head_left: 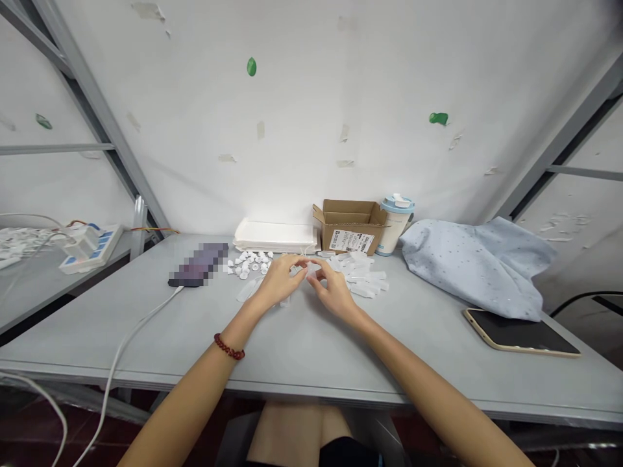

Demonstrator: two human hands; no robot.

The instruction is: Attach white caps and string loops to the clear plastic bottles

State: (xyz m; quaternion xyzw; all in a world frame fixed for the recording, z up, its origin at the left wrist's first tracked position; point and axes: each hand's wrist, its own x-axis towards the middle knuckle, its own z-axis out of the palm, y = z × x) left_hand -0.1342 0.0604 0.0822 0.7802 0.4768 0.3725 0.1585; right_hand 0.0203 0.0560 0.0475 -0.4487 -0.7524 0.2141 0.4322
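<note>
My left hand and my right hand meet over the middle of the grey table. Their fingertips pinch a small translucent plastic piece from both sides; its exact kind is too small to make out. Beyond my left hand lies a cluster of small white plastic caps. Several flat, translucent plastic pieces are heaped just right of my right hand. A few similar clear pieces lie beside and partly behind my left hand.
White sheets are stacked by the wall, beside an open cardboard box and a lidded cup. Pale blue cloth lies at right, near a phone. Another phone with a white cable rests at left.
</note>
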